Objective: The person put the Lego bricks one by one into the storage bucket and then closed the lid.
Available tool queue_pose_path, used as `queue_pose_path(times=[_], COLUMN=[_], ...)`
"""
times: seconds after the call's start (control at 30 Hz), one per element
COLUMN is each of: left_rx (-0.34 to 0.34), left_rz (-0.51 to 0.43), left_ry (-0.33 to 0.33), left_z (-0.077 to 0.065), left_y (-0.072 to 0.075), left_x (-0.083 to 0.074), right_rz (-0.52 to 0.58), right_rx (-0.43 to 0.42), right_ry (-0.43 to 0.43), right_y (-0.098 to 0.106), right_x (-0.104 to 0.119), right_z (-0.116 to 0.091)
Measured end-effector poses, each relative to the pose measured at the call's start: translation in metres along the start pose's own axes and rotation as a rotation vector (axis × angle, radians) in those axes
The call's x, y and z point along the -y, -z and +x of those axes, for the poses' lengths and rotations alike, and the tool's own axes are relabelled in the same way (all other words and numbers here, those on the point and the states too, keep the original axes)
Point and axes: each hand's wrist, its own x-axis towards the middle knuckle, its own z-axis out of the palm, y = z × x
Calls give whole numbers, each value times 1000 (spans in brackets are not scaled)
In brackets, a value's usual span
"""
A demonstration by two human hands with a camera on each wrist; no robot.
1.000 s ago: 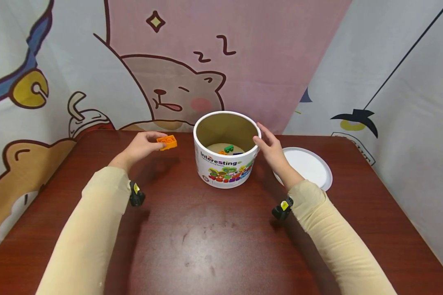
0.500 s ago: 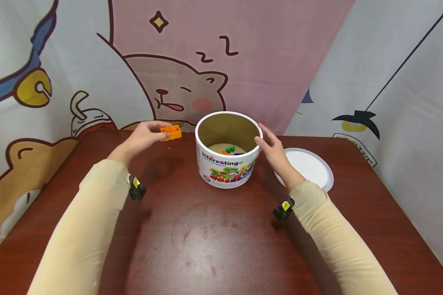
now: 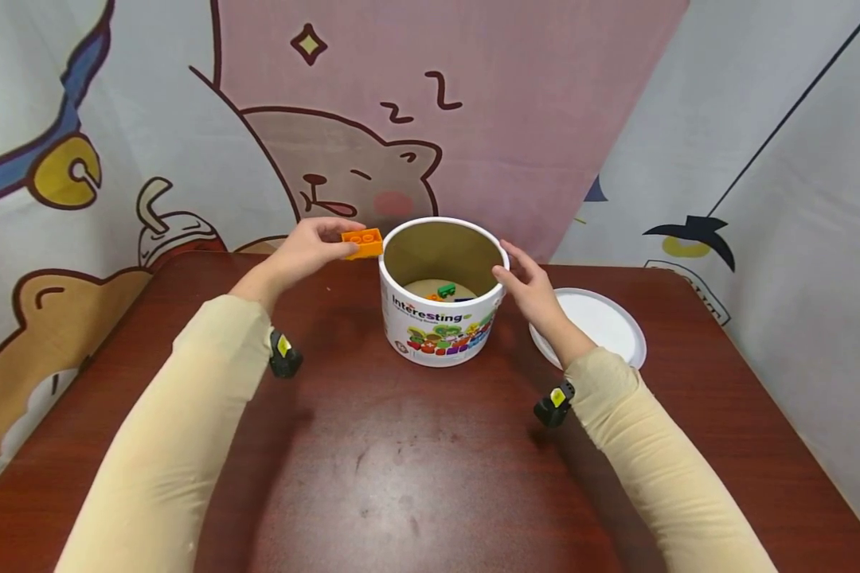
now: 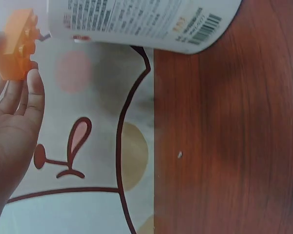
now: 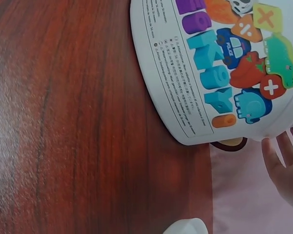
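Note:
My left hand (image 3: 308,251) pinches an orange toy building brick (image 3: 362,243) between thumb and fingers. The brick is up off the table, at the left rim of a white bucket (image 3: 437,330). In the left wrist view, the brick (image 4: 17,46) shows its studs facing the bucket (image 4: 151,22); whether they touch I cannot tell. My right hand (image 3: 530,290) rests against the bucket's right rim, fingers fairly straight and spread. Its fingertips touch the bucket's side in the right wrist view. Inside the bucket lie a green piece (image 3: 447,290), an orange one and a dark blue one, partly hidden.
A white round lid (image 3: 602,322) lies on the brown table (image 3: 401,454), right of the bucket and partly behind my right forearm. Behind the table hangs a cartoon-printed cloth (image 3: 530,103). A tiny pale speck (image 4: 180,154) lies on the table in the left wrist view.
My left hand has risen and moved right with the orange brick, from left of the bucket to its rim. The right hand stays at the bucket's right rim.

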Motion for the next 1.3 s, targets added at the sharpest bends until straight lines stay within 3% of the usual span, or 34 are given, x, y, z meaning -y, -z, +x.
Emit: queue_pose_path(times=[0.4,0.77,1.03,1.3], left_rx=[27,72,104,117], left_rz=[-43,-25,-13,-52], left_ry=[-63,-94,-121,-171], left_z=[11,22,28,26], left_y=[-17,-41,-54,-57], left_x=[-18,-37,-40,-44], right_rz=[37,39,39,41], right_rx=[19,15,15,8], right_ry=[3,-13,-27,-28], right_y=[1,1,1,1], right_x=[-1,1,0,0], right_z=[2,0,1,1])
